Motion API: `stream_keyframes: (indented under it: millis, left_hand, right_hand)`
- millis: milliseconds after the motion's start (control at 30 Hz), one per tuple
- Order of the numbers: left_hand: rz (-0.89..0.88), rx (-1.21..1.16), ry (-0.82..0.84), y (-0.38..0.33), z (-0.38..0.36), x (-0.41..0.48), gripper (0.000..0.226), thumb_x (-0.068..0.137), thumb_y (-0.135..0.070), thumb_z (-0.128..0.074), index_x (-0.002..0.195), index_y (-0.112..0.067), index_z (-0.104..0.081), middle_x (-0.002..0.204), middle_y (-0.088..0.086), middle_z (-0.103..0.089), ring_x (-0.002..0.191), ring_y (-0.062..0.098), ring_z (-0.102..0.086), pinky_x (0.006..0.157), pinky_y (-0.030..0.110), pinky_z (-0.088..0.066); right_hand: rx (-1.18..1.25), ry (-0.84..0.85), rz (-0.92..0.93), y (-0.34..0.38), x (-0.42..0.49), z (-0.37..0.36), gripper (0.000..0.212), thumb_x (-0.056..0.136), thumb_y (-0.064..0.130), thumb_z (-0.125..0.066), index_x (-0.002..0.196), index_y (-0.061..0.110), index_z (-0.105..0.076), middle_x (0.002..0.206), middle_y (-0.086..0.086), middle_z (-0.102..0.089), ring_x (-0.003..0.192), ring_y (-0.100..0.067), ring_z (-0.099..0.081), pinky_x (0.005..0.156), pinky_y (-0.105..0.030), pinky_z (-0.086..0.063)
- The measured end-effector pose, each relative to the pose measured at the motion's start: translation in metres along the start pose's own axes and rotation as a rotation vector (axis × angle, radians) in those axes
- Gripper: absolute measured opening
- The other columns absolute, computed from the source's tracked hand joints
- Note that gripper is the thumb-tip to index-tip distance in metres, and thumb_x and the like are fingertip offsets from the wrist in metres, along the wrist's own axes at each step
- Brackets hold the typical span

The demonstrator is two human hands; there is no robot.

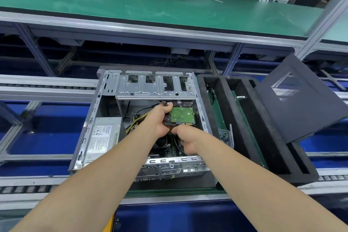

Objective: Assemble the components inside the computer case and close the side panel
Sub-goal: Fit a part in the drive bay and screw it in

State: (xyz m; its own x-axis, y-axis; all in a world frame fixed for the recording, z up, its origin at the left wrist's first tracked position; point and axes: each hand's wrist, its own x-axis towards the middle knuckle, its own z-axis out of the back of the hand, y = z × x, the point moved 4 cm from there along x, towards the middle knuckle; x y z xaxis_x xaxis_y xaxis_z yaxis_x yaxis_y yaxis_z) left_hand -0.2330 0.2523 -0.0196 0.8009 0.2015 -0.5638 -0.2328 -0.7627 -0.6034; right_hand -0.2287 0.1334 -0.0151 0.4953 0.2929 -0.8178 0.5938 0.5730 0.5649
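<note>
Conveyor rails (47, 88) carry the open computer case (107, 107); your left hand (160, 120) clamps its fingers on the hard drive (182, 116), right hand (187, 142) curled just below, grip unclear.

Your grey computer case (150, 88) lies open-side up; inside, your left hand (162, 118) holds the hard drive (182, 115), green board upward. The dark side panel (301, 100) leans tilted at right.

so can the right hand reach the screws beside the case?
Probably yes: the screws lie uncovered just beyond the case wall, near the right hand; it only has to lift over that wall.
</note>
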Motion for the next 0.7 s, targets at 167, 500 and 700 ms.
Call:
stream_keyframes:
  millis: [167,500,700]
  left_hand:
    - [-0.011,-0.025,0.023,-0.002,-0.004,0.005,0.035,0.105,-0.014,-0.056,0.139,-0.007,-0.052,0.122,0.02,-0.072,0.102,0.035,-0.074,0.067,0.046,-0.062]
    - [0.018,0.065,-0.001,-0.014,-0.007,0.013,0.018,0.103,-0.006,-0.053,0.11,0.006,-0.064,0.093,0.019,-0.077,0.078,0.03,-0.077,0.064,0.037,-0.061]
    - [-0.112,0.05,-0.181,-0.016,-0.006,0.018,0.033,0.091,0.008,-0.066,0.122,0.014,-0.059,0.114,0.028,-0.071,0.093,0.039,-0.072,0.073,0.047,-0.062]
  right_hand:
    - [0.035,0.003,0.014,0.0,0.001,-0.002,0.059,0.109,0.018,-0.051,0.163,0.012,-0.027,0.174,-0.009,-0.018,0.161,-0.027,-0.017,0.126,-0.041,-0.02]
    - [0.428,-0.134,0.153,0.01,0.001,0.008,0.007,0.096,0.031,-0.054,0.097,0.025,-0.058,0.099,0.002,-0.055,0.084,-0.011,-0.047,0.085,-0.035,-0.034]
    - [0.342,-0.288,0.218,0.013,0.008,0.01,0.065,0.108,0.052,-0.044,0.162,0.019,-0.028,0.154,-0.006,-0.048,0.13,-0.028,-0.05,0.108,-0.047,-0.039]
